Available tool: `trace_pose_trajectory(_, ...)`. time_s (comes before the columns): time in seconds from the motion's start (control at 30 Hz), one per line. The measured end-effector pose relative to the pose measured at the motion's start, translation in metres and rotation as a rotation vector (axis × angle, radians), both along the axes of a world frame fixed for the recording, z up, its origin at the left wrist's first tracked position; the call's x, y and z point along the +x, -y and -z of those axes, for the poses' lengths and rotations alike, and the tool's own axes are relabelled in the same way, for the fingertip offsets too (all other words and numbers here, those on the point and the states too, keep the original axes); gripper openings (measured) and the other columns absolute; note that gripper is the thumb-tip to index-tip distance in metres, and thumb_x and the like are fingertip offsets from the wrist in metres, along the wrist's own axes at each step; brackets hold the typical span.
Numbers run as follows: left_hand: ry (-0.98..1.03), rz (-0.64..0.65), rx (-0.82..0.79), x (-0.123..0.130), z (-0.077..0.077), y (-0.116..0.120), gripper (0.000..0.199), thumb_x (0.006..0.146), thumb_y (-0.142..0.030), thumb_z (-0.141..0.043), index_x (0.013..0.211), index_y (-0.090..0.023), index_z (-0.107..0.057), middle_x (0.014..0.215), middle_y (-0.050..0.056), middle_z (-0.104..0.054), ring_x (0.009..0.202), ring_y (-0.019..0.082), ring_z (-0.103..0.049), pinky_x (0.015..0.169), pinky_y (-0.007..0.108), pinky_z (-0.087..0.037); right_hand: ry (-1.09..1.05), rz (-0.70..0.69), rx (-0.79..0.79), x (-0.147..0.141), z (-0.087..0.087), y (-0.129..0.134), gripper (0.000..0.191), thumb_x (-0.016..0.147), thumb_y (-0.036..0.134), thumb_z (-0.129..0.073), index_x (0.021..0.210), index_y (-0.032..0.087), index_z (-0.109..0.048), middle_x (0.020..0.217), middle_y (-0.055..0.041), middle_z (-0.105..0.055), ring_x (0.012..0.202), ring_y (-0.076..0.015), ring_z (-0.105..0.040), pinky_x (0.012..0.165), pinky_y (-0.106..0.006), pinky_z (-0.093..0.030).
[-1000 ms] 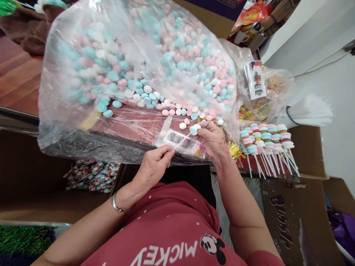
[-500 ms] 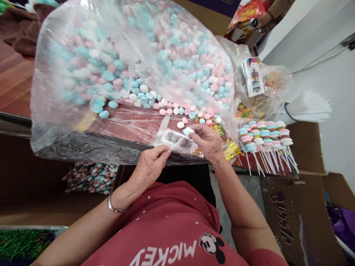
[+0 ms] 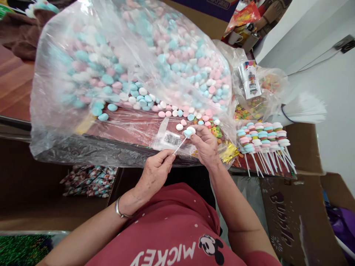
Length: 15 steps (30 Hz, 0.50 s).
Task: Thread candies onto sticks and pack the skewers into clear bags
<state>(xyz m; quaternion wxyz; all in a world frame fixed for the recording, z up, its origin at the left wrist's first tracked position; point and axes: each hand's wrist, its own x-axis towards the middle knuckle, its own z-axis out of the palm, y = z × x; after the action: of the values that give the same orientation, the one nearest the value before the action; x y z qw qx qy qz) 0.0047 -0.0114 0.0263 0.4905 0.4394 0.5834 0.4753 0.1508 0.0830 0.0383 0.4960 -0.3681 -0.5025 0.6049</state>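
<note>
My left hand (image 3: 158,168) pinches the lower part of a thin white stick (image 3: 179,145). The stick's upper end meets a light blue marshmallow (image 3: 188,133). My right hand (image 3: 206,145) has its fingers closed on a white marshmallow (image 3: 192,129) pressed against the blue one. Just beyond the fingers lie loose pink and white marshmallows (image 3: 179,127) on clear plastic. A large clear bag (image 3: 91,136) full of pink, white and blue marshmallows spreads across the table. Colourful ring candies (image 3: 216,131) lie right of my right hand.
Finished candy skewers (image 3: 263,136) lie in a row at the table's right end. Behind them stands a bundle of white sticks (image 3: 303,108). Printed packets (image 3: 250,79) rest on a bag of gummies. An open carton with wrapped candies (image 3: 90,181) sits below the table's left front.
The blue marshmallow now sits at the stick's tip, and the white one is held up against it. My left hand has shifted slightly right. The camera view has tilted a little.
</note>
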Motion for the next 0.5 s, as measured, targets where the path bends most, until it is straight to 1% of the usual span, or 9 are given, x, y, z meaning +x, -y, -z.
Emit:
trace_pose_trajectory(0.07, -0.001, 0.007, 0.002, -0.0005, 0.0007, 0.0002, 0.024, 0.088, -0.035, -0.054, 0.081, -0.017, -0.068, 0.05, -0.006, -0.042, 0.048, 0.01, -0.037, 0.049, 0.022, -0.032, -0.046, -0.039, -0.076, -0.0022, -0.0041, -0.0003, 0.032, 0.069, 0.037, -0.082, 0.093, 0.023, -0.065, 0.08, 0.0023, -0.072, 0.065, -0.0135, -0.067, 0.063, -0.028, -0.058)
trace_pose_trajectory(0.1, -0.002, 0.01, 0.001, -0.0007, 0.0011, 0.0003, 0.024, 0.088, -0.035, -0.054, 0.081, -0.017, -0.068, 0.05, -0.006, -0.042, 0.048, 0.01, -0.038, 0.049, 0.022, -0.032, -0.053, -0.024, -0.09, -0.003, -0.0051, -0.0006, 0.034, 0.067, 0.036, -0.083, 0.092, 0.023, -0.064, 0.08, 0.0024, -0.072, 0.065, -0.0132, -0.067, 0.063, -0.028, -0.058)
trace_pose_trajectory(0.27, -0.023, 0.018, -0.004, -0.0007, 0.0, -0.0005, 0.024, 0.087, -0.036, -0.054, 0.08, -0.017, -0.068, 0.05, -0.006, -0.043, 0.048, 0.01, -0.039, 0.049, 0.022, -0.033, -0.097, 0.145, -0.143, -0.0056, -0.0023, -0.0027, 0.029, 0.062, 0.029, -0.083, 0.081, 0.021, -0.062, 0.075, 0.0028, -0.071, 0.065, -0.0137, -0.068, 0.06, -0.027, -0.058)
trace_pose_trajectory(0.4, -0.058, 0.01, -0.004, -0.0006, -0.0039, -0.0031, 0.024, 0.085, -0.035, -0.053, 0.073, -0.018, -0.066, 0.049, -0.005, -0.044, 0.048, 0.011, -0.04, 0.05, 0.022, -0.034, -0.144, 0.203, -0.215, -0.0064, 0.0007, -0.0048, 0.029, 0.059, 0.028, -0.081, 0.079, 0.021, -0.061, 0.074, 0.0027, -0.072, 0.064, -0.0144, -0.068, 0.066, -0.032, -0.061)
trace_pose_trajectory(0.5, -0.062, 0.009, -0.008, -0.0002, -0.0062, -0.0045, 0.025, 0.083, -0.036, -0.053, 0.074, -0.017, -0.067, 0.048, -0.005, -0.044, 0.047, 0.011, -0.04, 0.049, 0.022, -0.034, -0.158, 0.235, -0.212, -0.0074, 0.002, -0.0055, 0.029, 0.06, 0.027, -0.081, 0.079, 0.021, -0.059, 0.075, 0.0029, -0.071, 0.066, -0.0148, -0.068, 0.072, -0.036, -0.062)
